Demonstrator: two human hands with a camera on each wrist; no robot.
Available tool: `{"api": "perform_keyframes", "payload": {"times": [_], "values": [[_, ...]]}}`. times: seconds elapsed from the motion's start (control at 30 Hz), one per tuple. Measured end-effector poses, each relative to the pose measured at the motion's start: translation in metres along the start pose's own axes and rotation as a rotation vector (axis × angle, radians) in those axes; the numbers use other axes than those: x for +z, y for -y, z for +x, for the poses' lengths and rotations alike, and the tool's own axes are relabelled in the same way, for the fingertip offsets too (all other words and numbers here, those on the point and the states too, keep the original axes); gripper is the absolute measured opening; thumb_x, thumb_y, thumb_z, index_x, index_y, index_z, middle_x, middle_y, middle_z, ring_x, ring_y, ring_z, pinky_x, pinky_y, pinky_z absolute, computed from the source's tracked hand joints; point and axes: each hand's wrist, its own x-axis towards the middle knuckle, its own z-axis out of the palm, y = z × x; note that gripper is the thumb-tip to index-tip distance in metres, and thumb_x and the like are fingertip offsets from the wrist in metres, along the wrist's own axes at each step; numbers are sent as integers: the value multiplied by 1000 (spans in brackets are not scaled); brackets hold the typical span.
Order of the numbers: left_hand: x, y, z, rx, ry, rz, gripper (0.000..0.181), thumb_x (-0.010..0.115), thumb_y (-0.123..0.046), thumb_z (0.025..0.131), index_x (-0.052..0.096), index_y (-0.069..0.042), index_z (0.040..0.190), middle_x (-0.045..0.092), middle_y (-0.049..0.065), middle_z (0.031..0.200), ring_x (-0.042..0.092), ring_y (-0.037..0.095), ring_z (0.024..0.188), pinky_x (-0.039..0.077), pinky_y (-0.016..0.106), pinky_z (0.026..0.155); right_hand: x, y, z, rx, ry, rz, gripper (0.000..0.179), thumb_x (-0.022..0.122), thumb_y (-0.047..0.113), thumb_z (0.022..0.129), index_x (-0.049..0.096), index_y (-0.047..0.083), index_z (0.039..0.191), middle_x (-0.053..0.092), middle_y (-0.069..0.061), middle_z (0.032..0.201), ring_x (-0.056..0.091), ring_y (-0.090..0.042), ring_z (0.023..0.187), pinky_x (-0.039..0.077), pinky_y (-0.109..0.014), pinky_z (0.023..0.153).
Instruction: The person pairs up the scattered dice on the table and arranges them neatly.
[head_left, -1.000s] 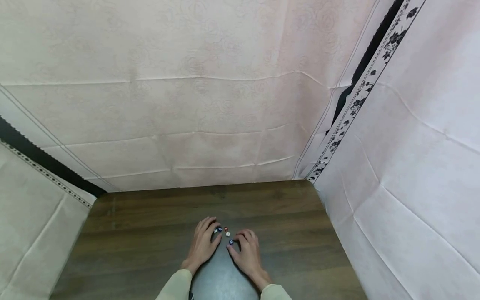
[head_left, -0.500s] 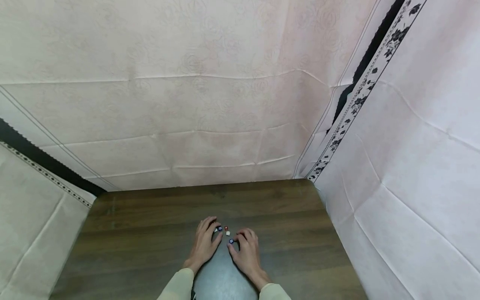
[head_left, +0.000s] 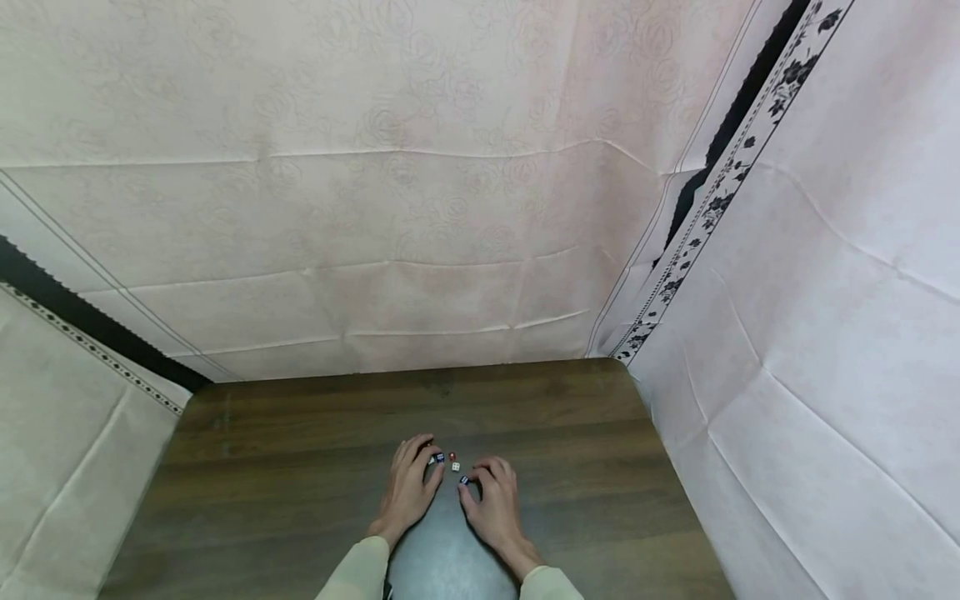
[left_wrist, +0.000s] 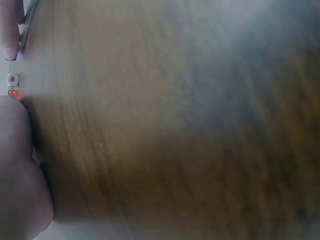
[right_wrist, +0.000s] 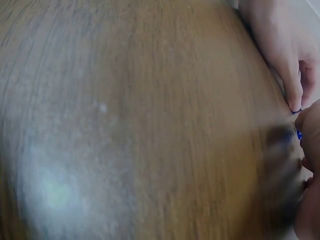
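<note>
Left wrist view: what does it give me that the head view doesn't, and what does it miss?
Only the left wrist view: a single large red pip on one face of the white die.

Only the head view: the dark blue die beside the left hand, both pale sleeves, and the patterned cloth behind the table.

Both: the table, both hands, the white die, the red die, and blue at the fingertips of the right hand, a die in the head view, just a sliver in the wrist view.

High forward-down head view, two close wrist views, tabletop point(head_left: 285, 475) common to all
</note>
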Motion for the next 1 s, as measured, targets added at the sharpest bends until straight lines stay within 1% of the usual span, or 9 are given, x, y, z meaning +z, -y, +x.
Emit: {"api": "perform_keyframes", "payload": {"times": [0.17, 0.3, 0.37, 0.5, 0.6, 0.77, 0.87, 1.0], "values": [[1, 1, -1, 10, -9, 15, 19, 86, -13, 99, 80, -9, 116, 72, 19, 146, 66, 45, 138, 43, 72, 124, -9, -5, -1, 30, 47, 70, 21, 99, 11, 83, 81, 11, 95, 77, -7, 111, 69, -28, 115, 55, -53, 101], [2, 1, -1, 8, -14, 16, 18, 86, -13, 100, 80, -9, 116, 73, 20, 145, 66, 45, 138, 44, 72, 124, -16, -10, -5, 23, 84, 93, 21, 98, 11, 85, 82, 12, 99, 78, -6, 114, 69, -26, 116, 55, -50, 102], [1, 1, -1, 7, -14, 17, 17, 86, -14, 100, 80, -9, 116, 73, 20, 145, 66, 45, 138, 44, 72, 124, -19, -12, -7, -1, 86, 101, 22, 98, 9, 84, 82, 12, 99, 78, -6, 113, 69, -26, 115, 54, -48, 102], [1, 1, 0, -1, -12, 3, 16, 86, -14, 101, 81, -10, 116, 73, 18, 145, 66, 44, 139, 43, 71, 125, -25, -14, -12, -78, 82, 132, 23, 98, 6, 81, 82, 10, 98, 78, -8, 110, 71, -28, 111, 54, -46, 99], [0, 0, 0, -9, -4, 1, 16, 85, -15, 102, 80, -11, 116, 73, 18, 145, 66, 44, 139, 43, 70, 126, -29, -14, -15, -122, 101, 151, 23, 98, 7, 83, 82, 10, 98, 78, -7, 110, 71, -26, 110, 55, -45, 97], [-1, -1, 1, -11, 0, 15, 15, 85, -15, 102, 80, -11, 116, 73, 18, 145, 67, 44, 138, 43, 70, 126, -32, -12, -20, -154, 149, 159, 20, 97, 11, 87, 82, 13, 100, 78, -2, 111, 71, -22, 112, 56, -46, 98], [-1, -2, 1, -16, 2, 19, 16, 85, -14, 102, 80, -10, 116, 73, 19, 145, 67, 44, 138, 43, 71, 126, -33, -12, -23, -177, 172, 145, 20, 97, 13, 88, 83, 13, 101, 79, -2, 112, 71, -22, 114, 57, -47, 99], [-3, -5, 0, -25, 10, 26, 17, 87, -13, 100, 80, -9, 116, 73, 19, 145, 67, 44, 138, 44, 71, 126, -33, -12, -25, -186, 208, 123, 19, 97, 16, 89, 83, 15, 102, 78, -1, 115, 70, -22, 118, 56, -47, 101]]}}
